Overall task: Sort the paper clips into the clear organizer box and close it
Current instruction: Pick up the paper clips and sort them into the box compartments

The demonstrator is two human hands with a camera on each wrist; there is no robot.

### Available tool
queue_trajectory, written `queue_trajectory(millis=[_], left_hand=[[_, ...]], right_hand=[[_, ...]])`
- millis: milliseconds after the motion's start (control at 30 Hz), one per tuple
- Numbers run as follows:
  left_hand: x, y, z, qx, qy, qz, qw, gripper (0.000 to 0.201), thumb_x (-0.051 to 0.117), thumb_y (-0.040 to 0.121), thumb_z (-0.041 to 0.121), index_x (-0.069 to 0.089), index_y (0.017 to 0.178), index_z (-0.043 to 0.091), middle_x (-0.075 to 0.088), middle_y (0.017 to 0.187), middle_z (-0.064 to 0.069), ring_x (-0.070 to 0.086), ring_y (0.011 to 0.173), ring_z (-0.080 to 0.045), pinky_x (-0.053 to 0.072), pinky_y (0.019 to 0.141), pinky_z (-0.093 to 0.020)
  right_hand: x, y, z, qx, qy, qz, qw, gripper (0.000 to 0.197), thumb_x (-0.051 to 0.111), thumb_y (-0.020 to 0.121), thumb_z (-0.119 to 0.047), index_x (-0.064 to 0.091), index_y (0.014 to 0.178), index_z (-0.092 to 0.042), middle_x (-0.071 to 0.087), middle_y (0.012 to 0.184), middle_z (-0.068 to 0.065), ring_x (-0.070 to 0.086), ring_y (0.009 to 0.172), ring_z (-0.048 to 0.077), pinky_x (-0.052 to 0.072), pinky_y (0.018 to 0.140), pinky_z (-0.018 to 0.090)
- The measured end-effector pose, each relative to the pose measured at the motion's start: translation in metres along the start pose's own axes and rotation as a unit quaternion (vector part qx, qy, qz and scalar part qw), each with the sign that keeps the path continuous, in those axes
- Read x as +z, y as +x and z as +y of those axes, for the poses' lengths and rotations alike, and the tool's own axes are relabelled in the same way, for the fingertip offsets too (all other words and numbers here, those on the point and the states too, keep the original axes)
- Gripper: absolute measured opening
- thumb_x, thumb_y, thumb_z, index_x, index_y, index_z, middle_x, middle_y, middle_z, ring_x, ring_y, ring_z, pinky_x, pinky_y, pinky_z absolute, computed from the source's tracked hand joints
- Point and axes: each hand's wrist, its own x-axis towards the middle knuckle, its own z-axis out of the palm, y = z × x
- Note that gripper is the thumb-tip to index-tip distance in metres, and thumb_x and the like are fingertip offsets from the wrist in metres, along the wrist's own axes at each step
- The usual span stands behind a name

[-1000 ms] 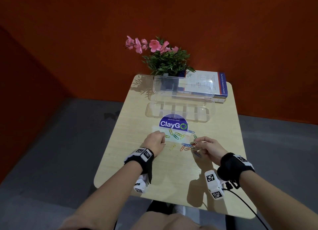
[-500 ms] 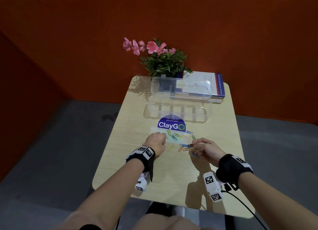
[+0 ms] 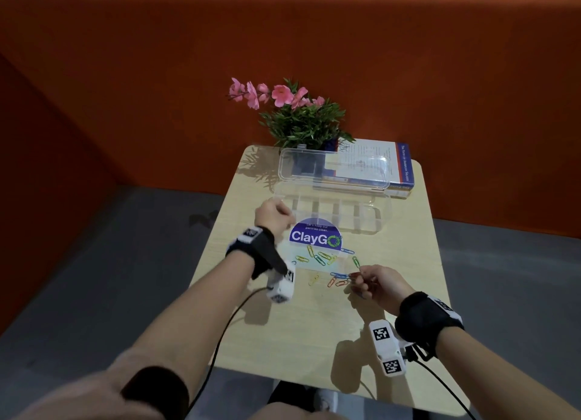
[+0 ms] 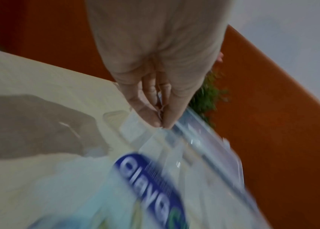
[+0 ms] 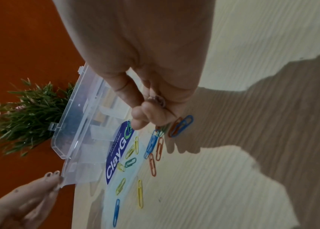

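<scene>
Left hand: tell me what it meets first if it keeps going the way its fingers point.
Probably the near left corner of the clear box. The left hand, pinching a paper clip, points down at that open end compartment; depth is unclear.

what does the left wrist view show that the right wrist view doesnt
Only the left wrist view shows the left hand's fingertips pinched on a thin paper clip just above the near left end of the clear organizer box.

Only the right wrist view shows the loose paper clips on the table and the right hand holding red clips.

Both show the box with its lid open, the ClayGo sticker, the plant and the orange wall.
</scene>
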Motion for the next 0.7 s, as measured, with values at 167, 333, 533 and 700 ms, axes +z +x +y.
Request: queue_trajectory(millis=[167, 333, 533, 700], left_hand=[[-0.014, 0.043, 0.026, -0.05, -0.031, 0.015, 0.998, 0.024, 0.075, 0.078, 0.0, 0.063, 0.062, 0.013, 0.067, 0.071, -0.008, 0.063, 0.056, -0.015, 0.059, 0.072, -0.028], [-0.012, 0.07, 0.026, -0.062, 0.053, -0.012, 0.997, 0.018, 0.063, 0.076, -0.002, 0.062, 0.072, 0.016, 0.063, 0.075, -0.006, 0.062, 0.073, -0.022, 0.056, 0.077, -0.028], [-0.021, 0.058, 0.024, -0.046, 0.015, -0.004, 0.999, 0.019, 0.054, 0.083, 0.005, 0.069, 0.075, 0.014, 0.069, 0.086, -0.009, 0.064, 0.087, -0.027, 0.056, 0.088, -0.034], [-0.041, 0.013, 0.007, 0.022, 0.022, 0.072, 0.997, 0.018, 0.058, 0.087, 0.006, 0.074, 0.089, 0.013, 0.075, 0.101, -0.009, 0.067, 0.098, -0.029, 0.056, 0.089, -0.036]], right_hand=[[-0.005, -0.006, 0.0, 0.003, 0.005, 0.003, 1.0, 0.02, 0.036, 0.086, 0.007, 0.055, 0.09, 0.003, 0.046, 0.061, 0.012, 0.047, 0.055, 0.024, 0.035, 0.033, 0.02], [-0.007, -0.005, -0.006, 0.018, 0.019, -0.022, 0.999, 0.022, 0.035, 0.087, 0.005, 0.051, 0.102, 0.004, 0.052, 0.065, 0.012, 0.046, 0.051, 0.02, 0.038, 0.038, 0.023], [0.021, 0.0, -0.035, 0.052, 0.019, -0.109, 0.992, 0.014, 0.042, 0.092, 0.002, 0.046, 0.105, 0.003, 0.054, 0.066, 0.012, 0.051, 0.067, 0.026, 0.054, 0.077, 0.033], [0.082, 0.007, -0.094, -0.007, -0.044, -0.104, 0.994, 0.015, 0.033, 0.096, 0.002, 0.048, 0.092, 0.002, 0.047, 0.071, 0.01, 0.049, 0.062, 0.022, 0.05, 0.062, 0.028]])
